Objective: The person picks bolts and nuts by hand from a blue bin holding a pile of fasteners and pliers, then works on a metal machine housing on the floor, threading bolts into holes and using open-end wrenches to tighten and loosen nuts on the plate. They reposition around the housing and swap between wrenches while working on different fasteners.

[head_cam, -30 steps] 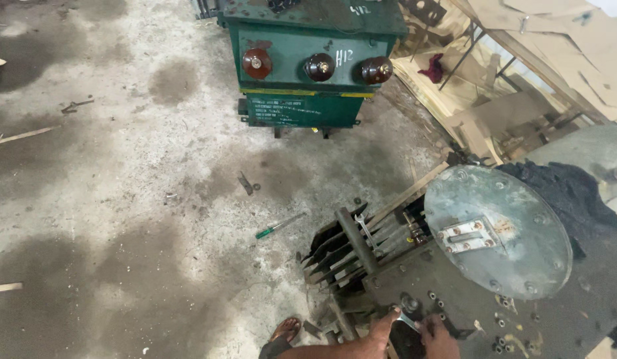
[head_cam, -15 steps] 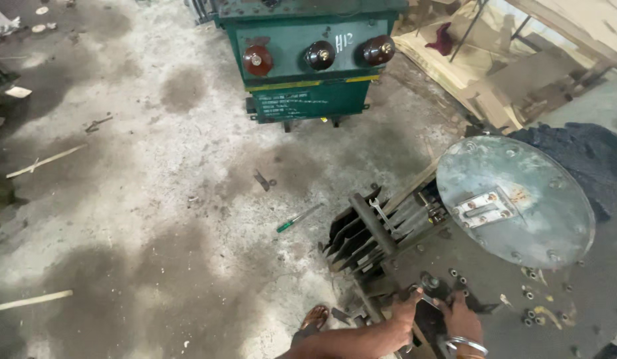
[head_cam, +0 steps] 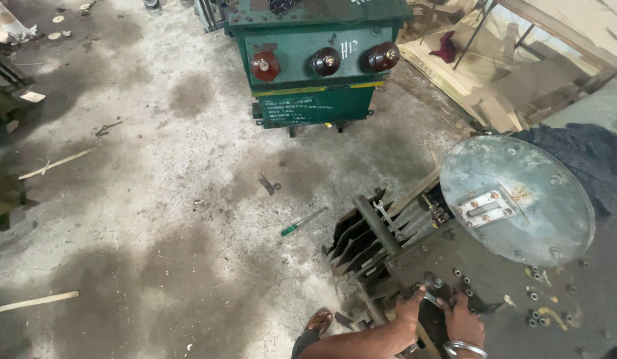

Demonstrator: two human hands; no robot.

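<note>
Low in the view, my left hand (head_cam: 409,310) reaches across the dark, grimy top plate (head_cam: 414,256) of a transformer lying on the floor. Its fingers close on a small shiny spanner (head_cam: 430,298) set at a bolt (head_cam: 434,282). My right hand (head_cam: 462,322), with a metal bangle on the wrist, rests on the plate just right of that bolt, fingers curled; what it grips is hidden. Several bolts and nuts (head_cam: 462,282) stud the plate around both hands. Black cooling fins (head_cam: 355,239) stick out to the left.
A round grey metal lid (head_cam: 521,219) leans over the plate at right. A green transformer (head_cam: 315,66) with three brown insulators stands at the back. On the stained concrete lie a green-handled screwdriver (head_cam: 302,223) and a small tool (head_cam: 268,184). My sandalled foot (head_cam: 319,321) is beside the fins.
The view has swung so that both hands sit higher and fuller in frame. They stay at the same bolt, and the left hand has shifted slightly on the spanner.
</note>
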